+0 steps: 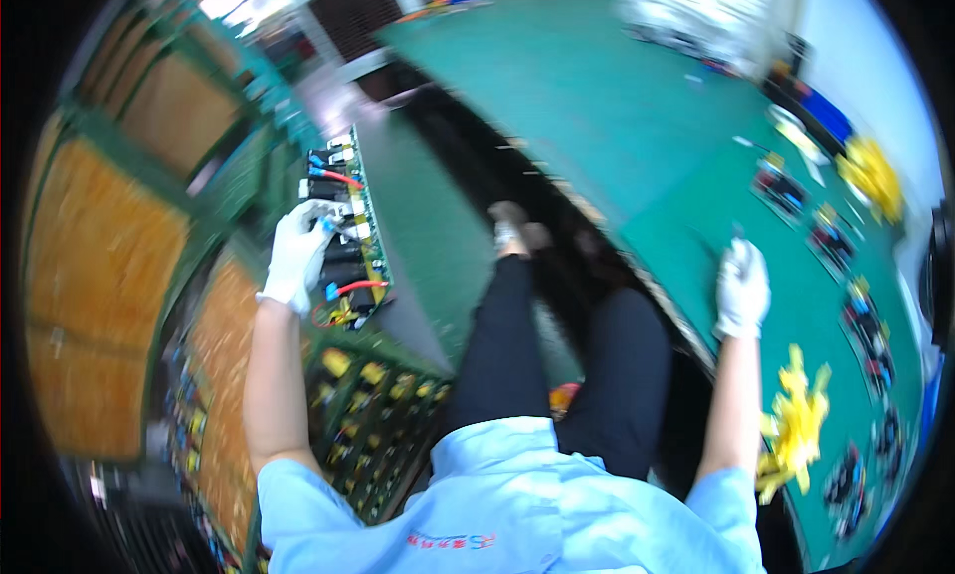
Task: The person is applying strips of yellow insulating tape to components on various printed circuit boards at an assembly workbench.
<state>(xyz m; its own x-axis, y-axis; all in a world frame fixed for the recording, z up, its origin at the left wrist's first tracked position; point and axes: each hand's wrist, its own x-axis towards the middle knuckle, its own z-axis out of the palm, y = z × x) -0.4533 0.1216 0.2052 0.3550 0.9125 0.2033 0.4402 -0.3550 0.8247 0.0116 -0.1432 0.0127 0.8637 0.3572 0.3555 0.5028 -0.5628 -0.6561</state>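
Note:
My left hand (pixel 296 256), in a white glove, grips a green circuit board (pixel 345 226) with black parts and red wires, holding it up beside the wooden rack on my left. My right hand (pixel 742 287), also gloved in white, rests on the near edge of the green table (pixel 617 106); its fingers are curled and I cannot make out anything held in them. My legs in black trousers (pixel 517 355) show between the two hands.
A green-framed rack with wooden shelves (pixel 109 236) stands to my left, with more circuit boards (pixel 373 415) stored low beside me. On the table lie several small boards (pixel 831 238) in a row and bundles of yellow ties (pixel 796 415).

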